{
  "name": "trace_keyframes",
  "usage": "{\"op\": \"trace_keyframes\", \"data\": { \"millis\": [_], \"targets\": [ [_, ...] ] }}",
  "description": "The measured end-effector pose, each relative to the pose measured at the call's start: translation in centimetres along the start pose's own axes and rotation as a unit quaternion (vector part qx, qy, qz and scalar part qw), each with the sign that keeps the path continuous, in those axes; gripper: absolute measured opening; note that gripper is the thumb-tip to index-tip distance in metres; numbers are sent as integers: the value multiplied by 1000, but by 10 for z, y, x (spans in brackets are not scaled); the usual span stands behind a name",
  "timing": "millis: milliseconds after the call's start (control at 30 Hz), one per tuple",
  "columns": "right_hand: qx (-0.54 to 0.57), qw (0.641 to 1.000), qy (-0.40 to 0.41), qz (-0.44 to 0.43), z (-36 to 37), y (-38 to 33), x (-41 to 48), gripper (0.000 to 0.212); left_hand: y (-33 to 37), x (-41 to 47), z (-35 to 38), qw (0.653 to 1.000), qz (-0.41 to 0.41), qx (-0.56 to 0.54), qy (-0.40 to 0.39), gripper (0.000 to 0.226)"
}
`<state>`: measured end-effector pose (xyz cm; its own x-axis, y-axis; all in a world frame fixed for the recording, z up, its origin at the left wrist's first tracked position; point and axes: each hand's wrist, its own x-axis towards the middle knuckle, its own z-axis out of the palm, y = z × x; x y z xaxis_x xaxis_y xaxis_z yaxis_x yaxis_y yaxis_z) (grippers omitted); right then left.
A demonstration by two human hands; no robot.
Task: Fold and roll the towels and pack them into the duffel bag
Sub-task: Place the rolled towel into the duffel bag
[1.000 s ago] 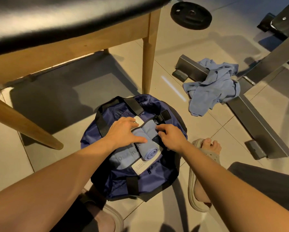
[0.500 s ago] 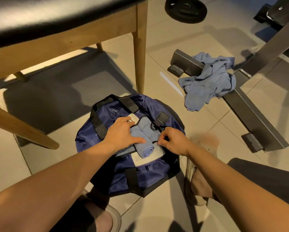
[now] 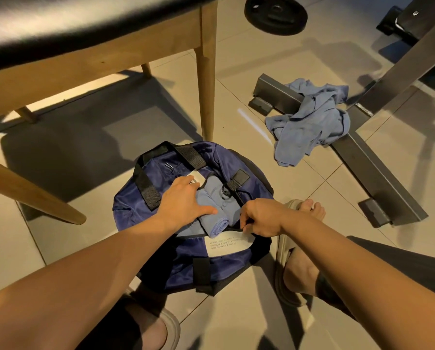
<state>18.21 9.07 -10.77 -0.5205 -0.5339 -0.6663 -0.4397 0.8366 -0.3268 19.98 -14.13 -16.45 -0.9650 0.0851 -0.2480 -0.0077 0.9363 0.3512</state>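
Observation:
A navy duffel bag (image 3: 186, 263) with black straps lies open on the tiled floor. Rolled light-blue towels (image 3: 217, 213) lie inside its opening. My left hand (image 3: 182, 202) presses flat on the towels with fingers spread. At the near right side of the opening, my right hand (image 3: 259, 217) pinches the bag's edge by the zipper. A crumpled light-blue towel (image 3: 309, 125) lies loose on the floor to the far right, draped over a metal bar.
A wooden table leg (image 3: 206, 79) stands just behind the bag, another leg (image 3: 32, 195) slants at the left. A metal bench frame (image 3: 377, 168) runs along the right. A black weight plate (image 3: 275, 15) lies at the back. My sandalled feet (image 3: 297, 251) flank the bag.
My right hand has slid toward me along the bag's opening edge. My left hand stays pressed on the rolled towels. The view has shifted slightly.

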Motion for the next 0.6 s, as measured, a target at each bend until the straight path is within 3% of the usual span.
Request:
{"op": "trace_keyframes", "data": {
  "millis": [133, 267, 367, 600],
  "targets": [
    [99, 994, -34, -13, -5, 6, -7, 9, 2, -3, 0, 999, 17, 28, 9, 103],
    [154, 981, 118, 1, -14, 2, 0, 11, -8, 1, -9, 999, 36, 11, 5, 96],
    [115, 971, 205, 33, -1, -5, 12, 17, -27, 9, -20, 998, 49, -35, 21, 66],
    [30, 965, 255, 43, 16, -12, 27, 13, -39, 20, -36, 998, -15, 2, 69, 19]
  ]
}}
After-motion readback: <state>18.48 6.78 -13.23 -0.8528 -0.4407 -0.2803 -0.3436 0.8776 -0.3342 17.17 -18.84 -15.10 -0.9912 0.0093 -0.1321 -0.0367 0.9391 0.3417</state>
